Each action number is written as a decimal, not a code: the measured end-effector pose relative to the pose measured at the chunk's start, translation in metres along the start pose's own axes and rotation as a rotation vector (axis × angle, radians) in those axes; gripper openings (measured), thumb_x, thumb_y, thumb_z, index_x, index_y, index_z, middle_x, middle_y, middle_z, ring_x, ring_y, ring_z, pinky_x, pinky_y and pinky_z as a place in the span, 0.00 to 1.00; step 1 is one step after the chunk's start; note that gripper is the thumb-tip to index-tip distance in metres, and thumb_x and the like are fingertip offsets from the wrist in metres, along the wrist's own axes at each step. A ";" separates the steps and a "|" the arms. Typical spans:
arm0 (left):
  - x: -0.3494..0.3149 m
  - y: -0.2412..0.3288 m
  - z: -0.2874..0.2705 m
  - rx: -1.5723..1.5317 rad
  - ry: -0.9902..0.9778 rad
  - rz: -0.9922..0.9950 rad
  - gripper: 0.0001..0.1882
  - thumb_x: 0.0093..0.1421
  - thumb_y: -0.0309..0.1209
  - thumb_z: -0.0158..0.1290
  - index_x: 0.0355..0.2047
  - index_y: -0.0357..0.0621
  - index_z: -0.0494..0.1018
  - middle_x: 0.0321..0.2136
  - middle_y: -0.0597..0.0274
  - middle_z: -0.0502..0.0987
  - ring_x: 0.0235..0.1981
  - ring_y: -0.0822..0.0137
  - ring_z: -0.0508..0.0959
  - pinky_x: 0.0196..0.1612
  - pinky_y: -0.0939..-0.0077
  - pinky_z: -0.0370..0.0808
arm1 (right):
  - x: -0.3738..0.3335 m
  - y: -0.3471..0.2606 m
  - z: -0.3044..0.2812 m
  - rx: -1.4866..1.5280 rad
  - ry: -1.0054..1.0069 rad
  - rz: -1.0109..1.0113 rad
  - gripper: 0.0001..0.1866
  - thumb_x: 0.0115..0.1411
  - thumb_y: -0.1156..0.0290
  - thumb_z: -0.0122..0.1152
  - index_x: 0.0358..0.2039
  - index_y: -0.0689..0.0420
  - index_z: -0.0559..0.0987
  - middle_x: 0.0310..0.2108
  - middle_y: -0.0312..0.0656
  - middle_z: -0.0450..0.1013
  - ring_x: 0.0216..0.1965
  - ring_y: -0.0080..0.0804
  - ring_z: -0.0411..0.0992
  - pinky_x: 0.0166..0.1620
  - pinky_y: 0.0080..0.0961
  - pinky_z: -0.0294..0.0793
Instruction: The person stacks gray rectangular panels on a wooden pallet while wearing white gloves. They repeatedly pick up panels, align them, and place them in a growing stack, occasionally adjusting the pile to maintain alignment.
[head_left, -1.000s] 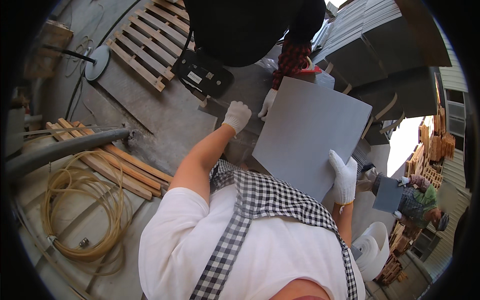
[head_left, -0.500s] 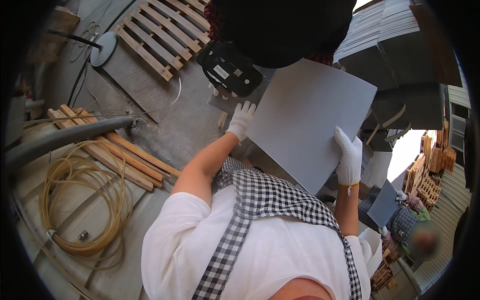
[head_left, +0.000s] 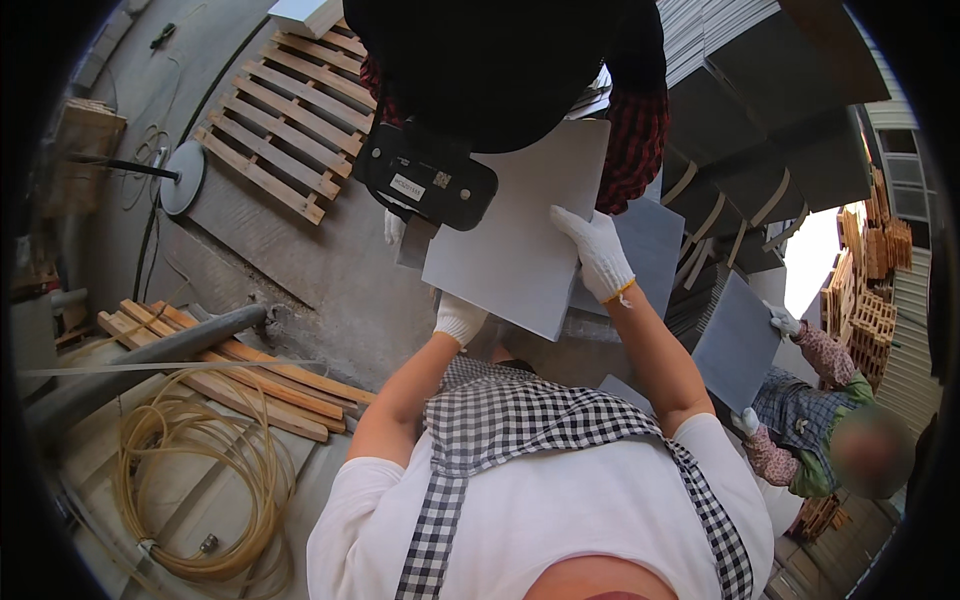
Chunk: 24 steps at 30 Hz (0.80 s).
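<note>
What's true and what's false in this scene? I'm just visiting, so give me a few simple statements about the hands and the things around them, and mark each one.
1. The right hand touches the light gray panel near its right edge. True.
2. The left hand is bare. False: it wears a white glove.
3. The co-worker at the right side of the picture holds a gray sheet with both hands. True.
4. The coiled hose lies on the wooden pallet. False: it lies at lower left, well apart from it.
5. The wearer's checked apron is black and white. True.
</note>
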<state>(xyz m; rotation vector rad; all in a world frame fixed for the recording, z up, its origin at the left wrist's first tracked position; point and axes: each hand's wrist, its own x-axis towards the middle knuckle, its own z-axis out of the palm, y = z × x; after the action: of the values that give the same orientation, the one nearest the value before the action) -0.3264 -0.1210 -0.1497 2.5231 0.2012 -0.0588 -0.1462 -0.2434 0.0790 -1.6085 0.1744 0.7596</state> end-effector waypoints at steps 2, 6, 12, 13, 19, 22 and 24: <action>0.008 0.005 -0.005 0.070 0.035 0.065 0.21 0.65 0.39 0.47 0.52 0.41 0.75 0.52 0.50 0.77 0.54 0.48 0.75 0.58 0.51 0.69 | 0.022 -0.001 0.001 -0.005 -0.004 0.045 0.20 0.62 0.64 0.65 0.49 0.64 0.79 0.38 0.38 0.78 0.36 0.24 0.76 0.39 0.23 0.75; -0.007 -0.002 -0.013 0.132 -0.012 0.107 0.23 0.65 0.42 0.48 0.55 0.43 0.74 0.54 0.48 0.75 0.55 0.46 0.74 0.59 0.48 0.67 | 0.026 0.028 0.021 0.129 0.011 0.097 0.22 0.60 0.63 0.67 0.50 0.64 0.79 0.41 0.38 0.79 0.39 0.25 0.76 0.42 0.23 0.75; -0.011 -0.003 -0.010 0.152 -0.123 0.084 0.26 0.63 0.46 0.49 0.56 0.45 0.73 0.56 0.49 0.74 0.56 0.45 0.72 0.60 0.46 0.65 | 0.055 0.070 0.001 0.270 -0.064 0.109 0.23 0.60 0.65 0.68 0.52 0.65 0.78 0.43 0.38 0.79 0.40 0.26 0.77 0.43 0.25 0.76; -0.008 0.000 -0.011 0.177 -0.119 0.097 0.26 0.63 0.46 0.50 0.56 0.45 0.73 0.55 0.49 0.74 0.56 0.45 0.73 0.60 0.46 0.65 | 0.058 0.072 -0.005 0.283 -0.070 0.129 0.23 0.60 0.65 0.68 0.52 0.64 0.78 0.43 0.38 0.79 0.41 0.26 0.77 0.43 0.25 0.76; -0.024 0.027 -0.038 0.220 -0.158 0.197 0.23 0.58 0.43 0.58 0.49 0.43 0.76 0.46 0.50 0.77 0.48 0.46 0.76 0.55 0.48 0.69 | 0.067 0.115 -0.031 0.421 -0.052 0.154 0.22 0.62 0.67 0.66 0.54 0.62 0.76 0.47 0.39 0.78 0.44 0.27 0.77 0.46 0.27 0.77; -0.040 0.035 -0.059 0.062 -0.165 0.068 0.21 0.55 0.41 0.61 0.44 0.40 0.76 0.43 0.50 0.77 0.46 0.47 0.76 0.50 0.50 0.72 | 0.098 0.179 -0.050 0.205 0.007 0.003 0.28 0.59 0.61 0.67 0.55 0.65 0.75 0.49 0.44 0.77 0.49 0.33 0.77 0.50 0.29 0.76; -0.038 0.022 -0.066 0.093 -0.051 -0.053 0.25 0.51 0.42 0.64 0.43 0.39 0.73 0.44 0.47 0.75 0.47 0.45 0.73 0.46 0.53 0.73 | 0.108 0.192 -0.052 -0.162 0.101 -0.019 0.34 0.57 0.55 0.67 0.55 0.68 0.74 0.50 0.51 0.77 0.51 0.40 0.76 0.52 0.31 0.75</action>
<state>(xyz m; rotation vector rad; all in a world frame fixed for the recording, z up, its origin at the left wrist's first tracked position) -0.3611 -0.1056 -0.0798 2.6052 0.2493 -0.1572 -0.1441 -0.2973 -0.1410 -1.8011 0.1734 0.6927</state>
